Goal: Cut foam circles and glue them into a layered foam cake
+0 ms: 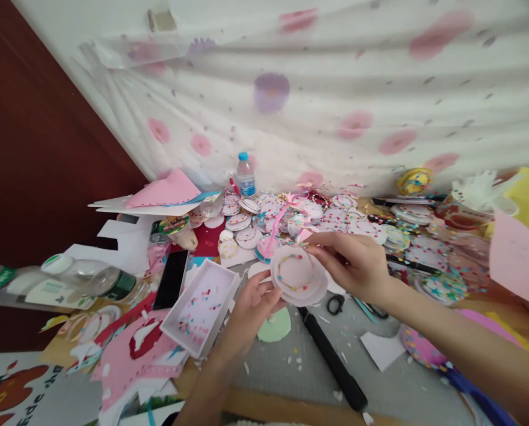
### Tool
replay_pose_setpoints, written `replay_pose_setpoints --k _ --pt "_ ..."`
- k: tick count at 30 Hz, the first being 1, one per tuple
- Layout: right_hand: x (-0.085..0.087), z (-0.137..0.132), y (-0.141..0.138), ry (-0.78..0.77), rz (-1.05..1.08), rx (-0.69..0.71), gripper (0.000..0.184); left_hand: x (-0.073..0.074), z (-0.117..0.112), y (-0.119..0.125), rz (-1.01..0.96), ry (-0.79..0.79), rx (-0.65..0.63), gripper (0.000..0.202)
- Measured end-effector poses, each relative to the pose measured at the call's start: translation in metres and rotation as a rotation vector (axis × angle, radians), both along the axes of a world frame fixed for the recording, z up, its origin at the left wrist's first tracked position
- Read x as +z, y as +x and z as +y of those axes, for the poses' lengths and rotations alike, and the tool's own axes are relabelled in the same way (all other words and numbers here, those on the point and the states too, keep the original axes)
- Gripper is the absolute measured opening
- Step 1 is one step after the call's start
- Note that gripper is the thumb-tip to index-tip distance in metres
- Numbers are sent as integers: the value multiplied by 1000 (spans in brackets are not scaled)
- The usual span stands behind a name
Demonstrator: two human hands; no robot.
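Note:
Both hands hold a small stack of round pale-pink paper discs [297,273] ringed with tiny coloured dots, above the table's middle. My left hand [249,310] grips the stack's lower left edge from beneath with closed fingers. My right hand [351,260] pinches the top right edge of the discs between thumb and fingers. Directly under the discs lies a pale green paper circle [274,326].
A white tray [201,307] of confetti dots sits left of my hands, beside a black phone [171,279]. Many finished decorated discs [335,219] cover the back of the table near a water bottle [245,174]. A black tool [333,361], scissors [335,304] and paper scraps lie in front.

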State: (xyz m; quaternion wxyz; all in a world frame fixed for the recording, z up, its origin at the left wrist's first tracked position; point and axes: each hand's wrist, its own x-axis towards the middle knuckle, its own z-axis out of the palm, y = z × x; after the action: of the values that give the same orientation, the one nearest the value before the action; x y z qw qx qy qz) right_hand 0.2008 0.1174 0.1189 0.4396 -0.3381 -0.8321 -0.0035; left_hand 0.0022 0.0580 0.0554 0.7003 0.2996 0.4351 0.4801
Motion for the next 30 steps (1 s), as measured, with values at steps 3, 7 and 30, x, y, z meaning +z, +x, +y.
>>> replay_pose_setpoints --k 3,7,30 --pt "-13 -6 -3 -45 -25 81 15 -4 -3 4 -15 -12 50 56" --pt "-32 -17 1 -64 -166 208 20 -10 -9 5 47 15 114 47" --pt "-138 -137 18 -578 -199 -541 34 -54 -97 -59 268 -174 447 52"
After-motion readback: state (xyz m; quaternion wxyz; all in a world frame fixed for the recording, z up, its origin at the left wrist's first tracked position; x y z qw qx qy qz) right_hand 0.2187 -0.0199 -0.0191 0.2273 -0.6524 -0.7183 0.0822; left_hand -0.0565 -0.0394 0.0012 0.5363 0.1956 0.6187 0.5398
